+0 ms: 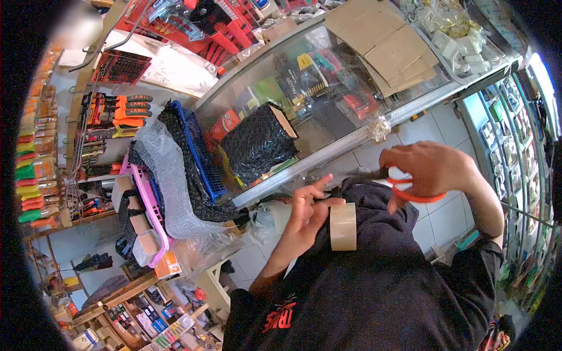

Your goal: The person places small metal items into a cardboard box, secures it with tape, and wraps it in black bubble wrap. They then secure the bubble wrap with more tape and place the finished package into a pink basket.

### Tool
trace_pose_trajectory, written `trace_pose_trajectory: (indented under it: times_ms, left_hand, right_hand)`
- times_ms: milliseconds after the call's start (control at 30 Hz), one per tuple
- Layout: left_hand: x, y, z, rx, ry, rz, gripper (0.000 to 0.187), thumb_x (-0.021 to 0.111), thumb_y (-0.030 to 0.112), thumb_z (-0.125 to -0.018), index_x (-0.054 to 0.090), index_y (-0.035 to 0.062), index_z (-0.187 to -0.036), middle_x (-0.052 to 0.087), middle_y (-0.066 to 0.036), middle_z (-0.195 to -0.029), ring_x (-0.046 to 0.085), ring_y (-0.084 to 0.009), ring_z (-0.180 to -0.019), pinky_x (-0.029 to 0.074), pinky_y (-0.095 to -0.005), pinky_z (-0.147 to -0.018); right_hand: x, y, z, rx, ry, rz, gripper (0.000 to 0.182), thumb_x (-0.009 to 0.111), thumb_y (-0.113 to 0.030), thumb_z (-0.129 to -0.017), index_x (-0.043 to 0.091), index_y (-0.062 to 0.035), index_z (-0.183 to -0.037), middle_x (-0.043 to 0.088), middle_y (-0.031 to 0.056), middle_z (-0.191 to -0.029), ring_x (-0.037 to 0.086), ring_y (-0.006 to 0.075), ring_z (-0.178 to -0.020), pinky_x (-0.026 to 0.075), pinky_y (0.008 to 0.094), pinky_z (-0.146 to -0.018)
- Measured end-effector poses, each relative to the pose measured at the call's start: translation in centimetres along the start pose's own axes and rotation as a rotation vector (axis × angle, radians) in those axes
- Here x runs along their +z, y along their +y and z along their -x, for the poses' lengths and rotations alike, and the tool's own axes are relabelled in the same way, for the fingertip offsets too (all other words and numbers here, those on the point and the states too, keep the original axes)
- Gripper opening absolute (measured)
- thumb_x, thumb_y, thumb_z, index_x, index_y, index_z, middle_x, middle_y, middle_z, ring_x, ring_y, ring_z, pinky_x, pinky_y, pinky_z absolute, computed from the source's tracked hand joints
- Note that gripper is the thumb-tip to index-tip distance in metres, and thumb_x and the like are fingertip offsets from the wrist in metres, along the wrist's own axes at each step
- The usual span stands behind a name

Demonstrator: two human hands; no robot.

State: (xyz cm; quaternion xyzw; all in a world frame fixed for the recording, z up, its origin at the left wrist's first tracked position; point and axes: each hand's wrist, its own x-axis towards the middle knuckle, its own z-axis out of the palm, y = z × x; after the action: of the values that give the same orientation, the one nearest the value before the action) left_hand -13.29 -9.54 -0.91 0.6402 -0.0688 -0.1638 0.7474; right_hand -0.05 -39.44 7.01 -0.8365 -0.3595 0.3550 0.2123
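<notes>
My right hand (430,169) is raised over the lap on the right, with its fingers through the handles of orange-handled scissors (417,194). The scissors' blades are hard to make out. A roll of tan packing tape (343,227) rests upright on the dark clothing. Just left of the roll is my left hand (309,209), its fingers apart and a fingertip at the roll's upper edge. A package wrapped in black plastic (257,145) lies on the glass counter, away from both hands.
The glass display counter (281,176) runs diagonally ahead, with flat cardboard (383,44) on top. A blue basket (199,153), bubble wrap (170,169) and a pink basket (146,205) stand left. Shelves of goods (509,134) are at the right.
</notes>
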Motion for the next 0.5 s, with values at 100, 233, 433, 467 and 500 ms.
trace_pose_trajectory:
  times_ms: [100,233,433,467,500]
  left_hand:
    - [-0.2,-3.0,-0.1,0.115,-0.156,-0.355,0.08,0.078,0.031,-0.091,0.028,0.0099,-0.149,0.024,-0.023,-0.163,0.045,-0.0336,-0.14,0.048,-0.0451,-0.103]
    - [2.1,-5.5,-0.7,0.098,-0.154,-0.305,0.122,0.096,0.035,-0.07,0.016,0.012,-0.159,0.014,-0.024,-0.165,0.04,-0.0366,-0.143,0.043,-0.0511,-0.111]
    - [1.4,-4.5,-3.8,0.286,-0.088,-0.351,0.129,0.1,0.027,-0.062,0.017,0.017,-0.16,0.011,-0.027,-0.164,0.04,-0.0403,-0.142,0.042,-0.0531,-0.113]
    - [0.7,-2.8,-5.1,0.337,-0.07,-0.504,0.128,0.1,0.025,-0.062,0.017,0.0175,-0.16,0.011,-0.026,-0.164,0.041,-0.0408,-0.141,0.042,-0.0531,-0.113]
    - [0.4,-1.0,-6.4,0.388,-0.049,-0.658,0.127,0.1,0.024,-0.062,0.018,0.0179,-0.16,0.012,-0.026,-0.163,0.042,-0.0412,-0.141,0.043,-0.0531,-0.113]
  right_hand:
    - [-0.2,1.6,-0.3,0.177,0.16,-0.034,0.075,0.079,-0.066,-0.078,0.058,-0.0058,-0.117,0.069,0.0186,-0.105,0.066,0.0413,-0.104,0.051,0.0483,-0.082]
    - [0.9,3.4,-3.8,0.288,0.391,-0.109,0.059,0.071,-0.054,-0.091,0.06,-0.0029,-0.118,0.071,0.0229,-0.101,0.068,0.0432,-0.099,0.052,0.0506,-0.082]
    - [1.1,3.3,-10.6,0.344,0.496,0.031,0.038,0.062,-0.031,-0.094,0.064,0.0035,-0.11,0.071,0.0327,-0.098,0.072,0.0389,-0.102,0.059,0.0491,-0.082]
    - [1.1,3.5,-11.8,0.346,0.506,0.078,0.035,0.062,-0.028,-0.093,0.065,0.0032,-0.109,0.071,0.0323,-0.098,0.073,0.0377,-0.101,0.059,0.048,-0.081]
    - [1.2,3.7,-13.1,0.347,0.516,0.125,0.032,0.061,-0.025,-0.093,0.065,0.0029,-0.108,0.072,0.0319,-0.099,0.074,0.0366,-0.101,0.06,0.0469,-0.08]
